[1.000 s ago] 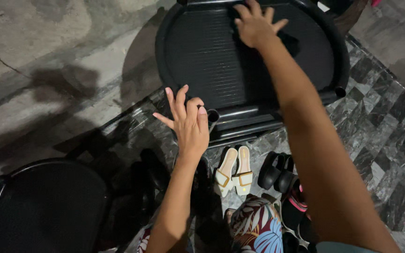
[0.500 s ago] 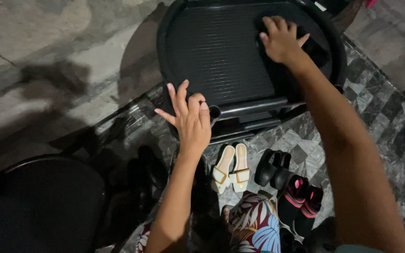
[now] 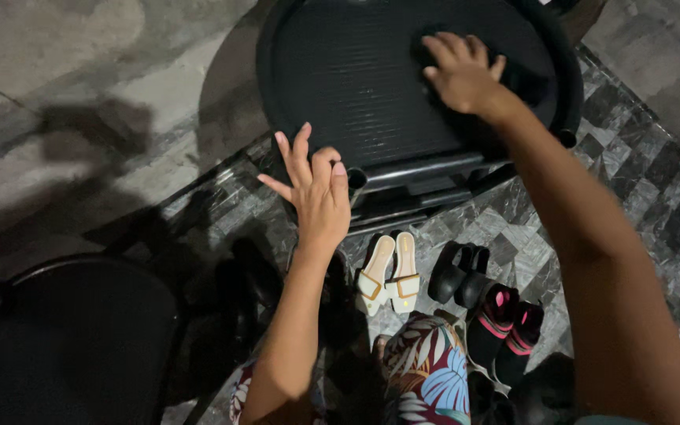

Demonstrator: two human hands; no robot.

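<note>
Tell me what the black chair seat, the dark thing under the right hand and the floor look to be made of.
Chair seat: probably moulded plastic, matt black, with fine ridges across it. Dark thing under the right hand: likely a soft cloth, though too dark to be sure. Floor: glossy tiles with a grey marbled pattern and faint sheen. The left hand touches the seat's front edge.

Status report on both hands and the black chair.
Left hand open, gripping chair front edge. Right hand flat on dark cloth on seat. Sandals below.

White sandals (image 3: 389, 275), black shoes (image 3: 458, 273), pink-black slippers (image 3: 505, 323)
</note>
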